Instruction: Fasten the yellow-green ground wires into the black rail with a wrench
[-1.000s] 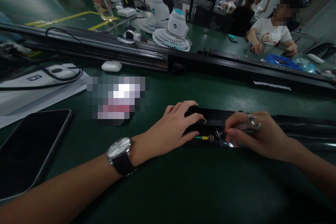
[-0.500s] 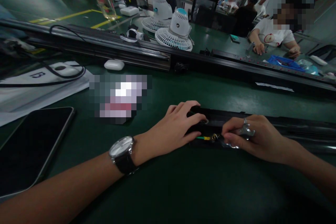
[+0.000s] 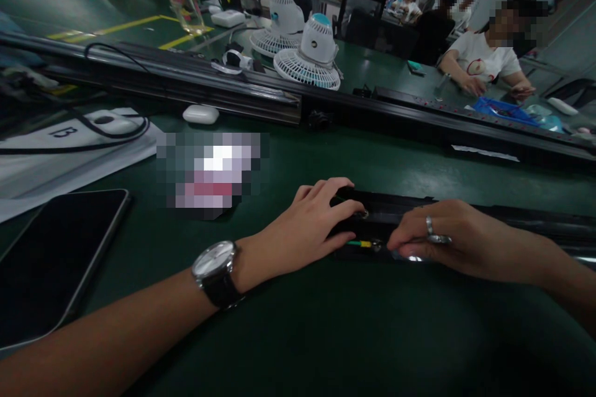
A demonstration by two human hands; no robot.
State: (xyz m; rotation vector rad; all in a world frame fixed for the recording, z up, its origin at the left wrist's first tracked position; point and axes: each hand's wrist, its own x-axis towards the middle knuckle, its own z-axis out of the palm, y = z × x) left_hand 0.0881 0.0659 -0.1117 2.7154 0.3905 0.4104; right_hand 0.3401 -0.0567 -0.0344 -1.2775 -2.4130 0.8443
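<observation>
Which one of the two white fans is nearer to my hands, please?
The fan on the right; it stands in front and partly covers the other fan, which is farther back.

The wrench [image 3: 440, 239] is bright, smooth metal. The channel [image 3: 388, 206] is black and partly glossy, its material indeterminate; beside it, the wire [image 3: 354, 242] has smooth, plastic-looking green insulation. The wristwatch [image 3: 215, 259] combines a polished metal case with a dark strap of low sheen. The tabletop [image 3: 298, 329] is smooth, with a soft sheen. The long rail [image 3: 261, 99] shows a glossy, metallic finish. The fans [image 3: 318, 40] are smooth white plastic; the phone screen [image 3: 60, 254] is glossy black.
</observation>
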